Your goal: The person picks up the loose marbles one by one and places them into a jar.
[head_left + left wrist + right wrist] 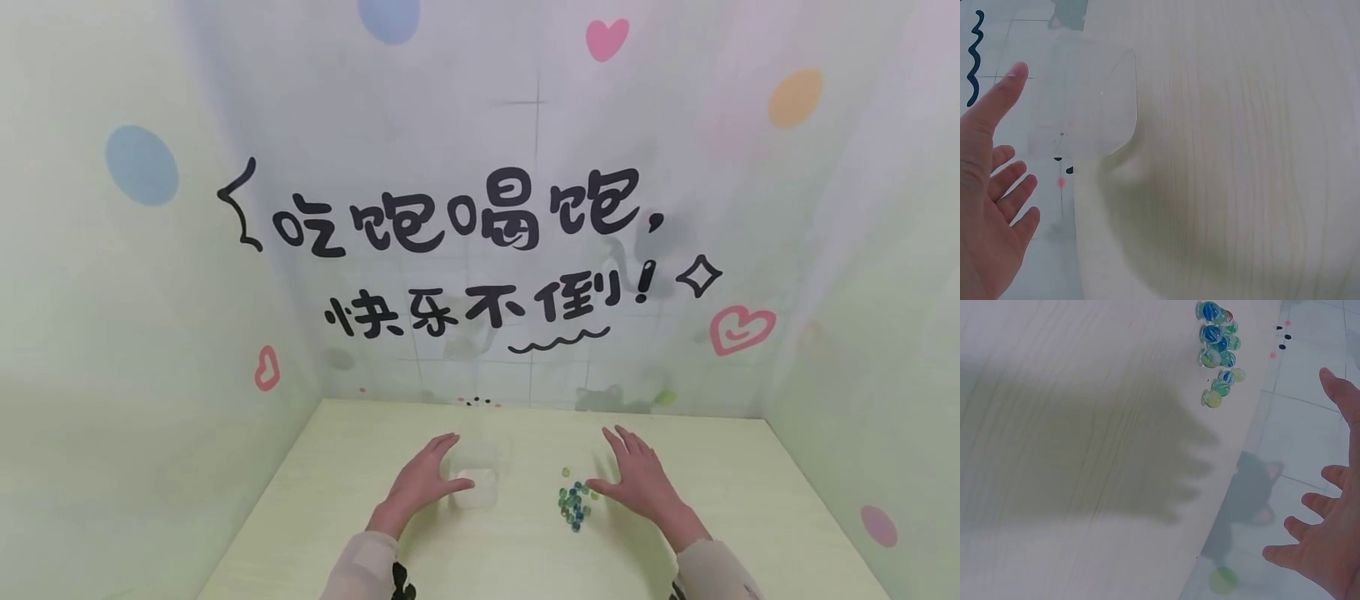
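A clear, translucent plastic container (486,487) stands on the table, left of the middle. My left hand (422,483) hovers at its left side, thumb and fingers spread; in the left wrist view the hand (994,187) appears apart from the container (1094,97). To the right lies a small cluster of glass marbles (574,505), blue, green and yellowish. Just right of them my right hand (642,479) is held with its fingers extended and nothing in it. The right wrist view shows the marbles (1212,357) well away from that hand (1329,531).
A pale wood-grain table (525,554) spans the front. Behind it rises a printed wall panel (480,367) with black lettering, hearts and dots. Side panels (135,375) enclose the table left and right. Both hands cast shadows on the tabletop.
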Demonstrator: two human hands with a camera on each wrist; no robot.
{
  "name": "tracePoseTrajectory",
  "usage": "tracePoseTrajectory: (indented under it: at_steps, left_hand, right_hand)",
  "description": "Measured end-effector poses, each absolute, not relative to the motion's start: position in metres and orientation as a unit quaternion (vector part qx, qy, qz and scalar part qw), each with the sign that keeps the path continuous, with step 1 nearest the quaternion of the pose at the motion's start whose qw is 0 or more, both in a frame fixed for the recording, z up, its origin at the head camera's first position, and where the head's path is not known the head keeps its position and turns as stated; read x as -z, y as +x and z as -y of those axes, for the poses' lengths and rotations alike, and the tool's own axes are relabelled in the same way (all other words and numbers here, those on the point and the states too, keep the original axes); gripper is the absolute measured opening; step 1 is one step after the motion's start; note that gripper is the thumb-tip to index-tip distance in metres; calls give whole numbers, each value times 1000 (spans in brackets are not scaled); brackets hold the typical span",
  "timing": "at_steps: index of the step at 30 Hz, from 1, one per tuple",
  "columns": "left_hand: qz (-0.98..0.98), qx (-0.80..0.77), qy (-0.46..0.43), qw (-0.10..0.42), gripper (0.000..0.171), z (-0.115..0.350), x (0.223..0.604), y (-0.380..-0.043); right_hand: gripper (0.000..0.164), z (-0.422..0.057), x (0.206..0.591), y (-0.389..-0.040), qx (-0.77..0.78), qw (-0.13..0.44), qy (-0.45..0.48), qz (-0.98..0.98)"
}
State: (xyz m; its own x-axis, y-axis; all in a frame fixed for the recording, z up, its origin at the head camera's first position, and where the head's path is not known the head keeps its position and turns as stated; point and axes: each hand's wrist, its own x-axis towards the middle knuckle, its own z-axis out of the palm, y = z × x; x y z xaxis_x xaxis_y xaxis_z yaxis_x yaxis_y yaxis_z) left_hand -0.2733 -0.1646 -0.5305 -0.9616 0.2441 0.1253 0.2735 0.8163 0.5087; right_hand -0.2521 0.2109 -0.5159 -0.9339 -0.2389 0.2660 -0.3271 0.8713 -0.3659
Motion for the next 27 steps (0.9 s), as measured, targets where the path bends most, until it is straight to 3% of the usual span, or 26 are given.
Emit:
tracePoseTrajectory:
  at_steps: [17, 27]
  left_hand:
    - [927, 359, -112, 2, 85, 166, 547, -273]
    - [909, 402, -112, -8, 82, 164, 551, -273]
  right_hand:
    - [87, -210, 530, -250, -212, 125, 153, 957]
    - [84, -211, 529, -247, -231, 99, 143, 957]
